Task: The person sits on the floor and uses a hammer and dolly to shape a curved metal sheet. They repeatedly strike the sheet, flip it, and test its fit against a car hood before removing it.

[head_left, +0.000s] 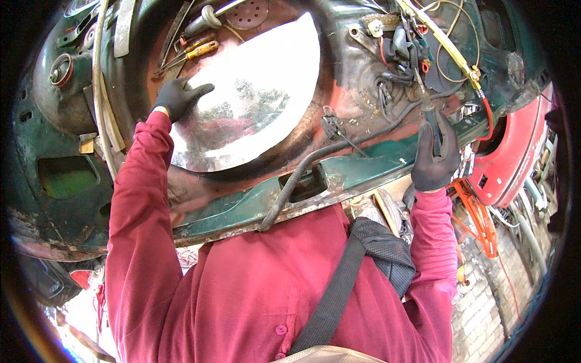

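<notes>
- Fingers of the gloved right hand (434, 158) wrap the dark handle of a slim screwdriver-like tool (427, 106), shaft pointing away from the body, probably for control of its tip.
- Thumb of the gloved left hand (178, 98) stretches over the left edge of a sheet-metal piece (260, 115), likely steadying it; whether the partly hidden fingers pinch, I cannot tell.
- That piece lies in the vehicle's round wheel well (330, 78), its arc apparently matching the curve; bright, silvery, mirror-like, with mottled reflections and white glare.
- Yellow-handled screwdrivers (204, 49) lie beyond; a yellow torch-like tool (445, 44) with red hose (489, 121) rests rightward, seemingly kept within reach.
</notes>
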{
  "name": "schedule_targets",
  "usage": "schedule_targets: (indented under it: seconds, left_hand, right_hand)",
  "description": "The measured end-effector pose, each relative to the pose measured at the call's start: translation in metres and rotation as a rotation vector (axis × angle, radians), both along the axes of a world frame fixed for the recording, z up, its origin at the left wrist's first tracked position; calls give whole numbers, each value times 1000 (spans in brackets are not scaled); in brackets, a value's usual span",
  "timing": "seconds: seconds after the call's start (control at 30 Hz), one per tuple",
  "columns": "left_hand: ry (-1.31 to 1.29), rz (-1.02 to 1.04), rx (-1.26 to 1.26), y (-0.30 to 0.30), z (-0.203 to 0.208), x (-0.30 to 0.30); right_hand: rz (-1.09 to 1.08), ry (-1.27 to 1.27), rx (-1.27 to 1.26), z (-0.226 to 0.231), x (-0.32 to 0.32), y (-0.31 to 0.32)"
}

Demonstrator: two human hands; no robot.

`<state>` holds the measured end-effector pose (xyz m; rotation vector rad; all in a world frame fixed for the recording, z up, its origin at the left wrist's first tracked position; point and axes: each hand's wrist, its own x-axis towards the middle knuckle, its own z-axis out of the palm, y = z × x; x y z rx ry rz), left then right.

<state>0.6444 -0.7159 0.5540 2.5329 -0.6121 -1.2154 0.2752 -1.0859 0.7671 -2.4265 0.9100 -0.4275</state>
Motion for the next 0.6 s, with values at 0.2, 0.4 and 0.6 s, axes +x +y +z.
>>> schedule_targets:
  seconds: [0.2,0.4,0.6]
  left_hand:
    - [-12,28,-3,0,10,7]
    - [-20,29,8,-2,18,7]
    - [7,26,26,-4,21,6]
  right_hand:
    - [14,3,-20,0,-1,-1]
    - [13,4,17,0,-2,0]
    - [1,-3,15,-2,-3,-1]
